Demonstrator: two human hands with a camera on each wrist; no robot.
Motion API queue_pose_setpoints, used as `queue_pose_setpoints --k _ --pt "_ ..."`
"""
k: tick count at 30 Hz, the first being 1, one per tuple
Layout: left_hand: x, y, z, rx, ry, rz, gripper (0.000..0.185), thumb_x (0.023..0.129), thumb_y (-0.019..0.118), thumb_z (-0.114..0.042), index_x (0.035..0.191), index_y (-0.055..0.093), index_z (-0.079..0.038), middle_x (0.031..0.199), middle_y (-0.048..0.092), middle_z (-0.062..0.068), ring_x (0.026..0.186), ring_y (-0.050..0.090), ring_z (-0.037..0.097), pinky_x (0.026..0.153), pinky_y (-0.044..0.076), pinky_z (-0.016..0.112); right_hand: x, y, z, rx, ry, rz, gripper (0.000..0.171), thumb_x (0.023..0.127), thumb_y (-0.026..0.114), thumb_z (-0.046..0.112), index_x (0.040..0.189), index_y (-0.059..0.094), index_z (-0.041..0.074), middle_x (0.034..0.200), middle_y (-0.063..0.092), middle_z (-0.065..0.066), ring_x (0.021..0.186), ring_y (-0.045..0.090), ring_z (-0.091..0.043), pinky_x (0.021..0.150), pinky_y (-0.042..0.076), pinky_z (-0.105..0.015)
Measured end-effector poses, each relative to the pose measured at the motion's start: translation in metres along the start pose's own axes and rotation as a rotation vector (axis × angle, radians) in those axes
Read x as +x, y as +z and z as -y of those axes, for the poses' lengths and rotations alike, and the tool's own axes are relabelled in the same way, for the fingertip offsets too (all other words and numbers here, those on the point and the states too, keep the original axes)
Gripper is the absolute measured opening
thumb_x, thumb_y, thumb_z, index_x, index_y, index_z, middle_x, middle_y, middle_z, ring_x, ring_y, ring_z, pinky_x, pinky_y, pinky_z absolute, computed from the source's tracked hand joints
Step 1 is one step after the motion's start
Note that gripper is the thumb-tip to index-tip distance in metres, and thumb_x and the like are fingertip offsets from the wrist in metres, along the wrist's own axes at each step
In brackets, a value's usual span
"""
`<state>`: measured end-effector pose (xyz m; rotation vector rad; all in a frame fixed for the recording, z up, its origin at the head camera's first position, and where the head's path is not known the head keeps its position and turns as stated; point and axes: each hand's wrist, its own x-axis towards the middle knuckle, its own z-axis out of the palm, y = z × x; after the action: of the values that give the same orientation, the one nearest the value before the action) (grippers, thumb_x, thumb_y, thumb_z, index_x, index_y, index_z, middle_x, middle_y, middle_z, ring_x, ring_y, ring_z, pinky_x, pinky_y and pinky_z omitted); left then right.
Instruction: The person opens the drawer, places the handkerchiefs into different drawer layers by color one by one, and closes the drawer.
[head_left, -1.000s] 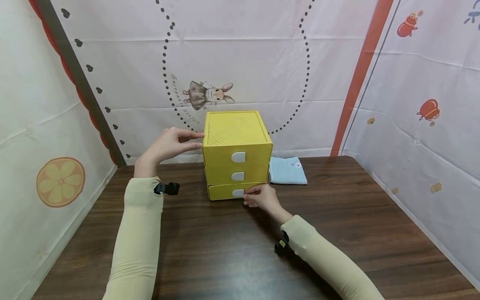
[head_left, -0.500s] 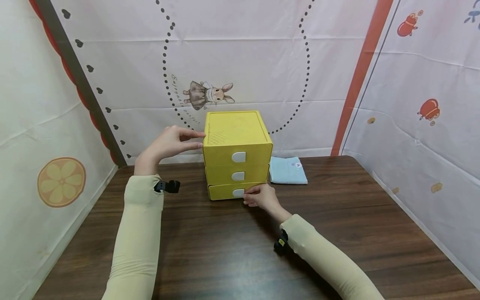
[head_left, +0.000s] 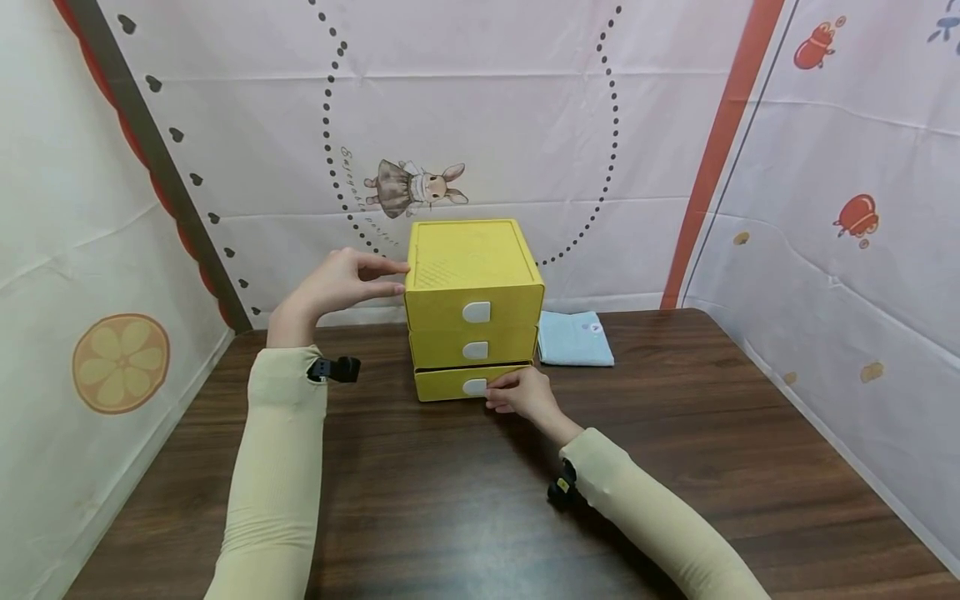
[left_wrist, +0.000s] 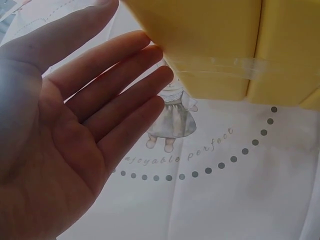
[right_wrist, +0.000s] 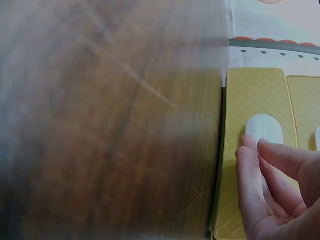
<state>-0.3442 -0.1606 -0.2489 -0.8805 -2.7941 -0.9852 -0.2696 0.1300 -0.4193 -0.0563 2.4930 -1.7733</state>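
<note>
A yellow three-drawer box [head_left: 472, 258] stands at the middle of the brown table [head_left: 450, 500]. My left hand [head_left: 386, 279] lies with straight fingers against the box's upper left side; in the left wrist view the left hand [left_wrist: 125, 95] touches the yellow wall [left_wrist: 215, 45]. My right hand [head_left: 501, 393] is at the bottom drawer [head_left: 446, 383] and pinches its white handle [head_left: 474, 387]. In the right wrist view the right hand's fingertips [right_wrist: 257, 145] sit on the handle [right_wrist: 265, 127]. The bottom drawer [right_wrist: 250, 95] stands slightly out from the box.
A folded light blue cloth [head_left: 576, 340] lies on the table just right of the box. Printed fabric walls close in the back and both sides. Bare table surface stretches in front of the box.
Both hands stay where they were. The bottom drawer front seems a touch further out than before.
</note>
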Motion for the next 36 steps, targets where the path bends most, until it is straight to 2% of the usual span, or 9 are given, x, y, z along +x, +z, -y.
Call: queue_pose_setpoints --k 12,21,32,36 --pt "0.0 0.001 0.0 -0.029 -0.004 0.003 0.047 0.082 0.07 -0.049 0.121 0.067 -0.024 0.123 0.065 0.003 0.108 0.062 0.019 0.09 0.049 0.043 -0.011 0.0 0.001 -0.011 0.018 0.001 0.012 0.082 0.073 0.009 0.089 0.075 -0.001 0.08 0.073 -0.015 0.073 0.072 -0.026 0.067 0.058 -0.036" --pt "-0.001 0.001 0.0 -0.049 -0.011 0.004 0.046 0.082 0.069 -0.049 0.121 0.067 -0.024 0.123 0.064 0.003 0.108 0.062 0.019 0.091 0.049 0.043 -0.024 -0.002 0.002 -0.019 0.006 0.056 0.014 0.083 0.073 0.01 0.092 0.075 0.0 0.082 0.073 -0.014 0.075 0.072 -0.023 0.067 0.058 -0.034" --pt "-0.003 0.0 -0.003 -0.028 -0.013 -0.004 0.046 0.083 0.069 -0.047 0.122 0.066 -0.023 0.123 0.065 0.003 0.108 0.062 0.019 0.092 0.048 0.043 -0.037 -0.005 0.0 -0.006 -0.022 0.099 0.016 0.084 0.071 0.01 0.095 0.074 -0.001 0.088 0.073 -0.018 0.075 0.072 -0.023 0.069 0.058 -0.038" --pt "-0.002 0.0 -0.003 -0.03 -0.017 0.001 0.047 0.083 0.069 -0.049 0.122 0.066 -0.024 0.123 0.065 0.003 0.108 0.062 0.019 0.091 0.048 0.043 -0.043 -0.005 0.0 -0.001 -0.005 0.11 0.017 0.084 0.071 0.01 0.096 0.074 -0.001 0.088 0.073 -0.018 0.076 0.072 -0.023 0.069 0.058 -0.038"
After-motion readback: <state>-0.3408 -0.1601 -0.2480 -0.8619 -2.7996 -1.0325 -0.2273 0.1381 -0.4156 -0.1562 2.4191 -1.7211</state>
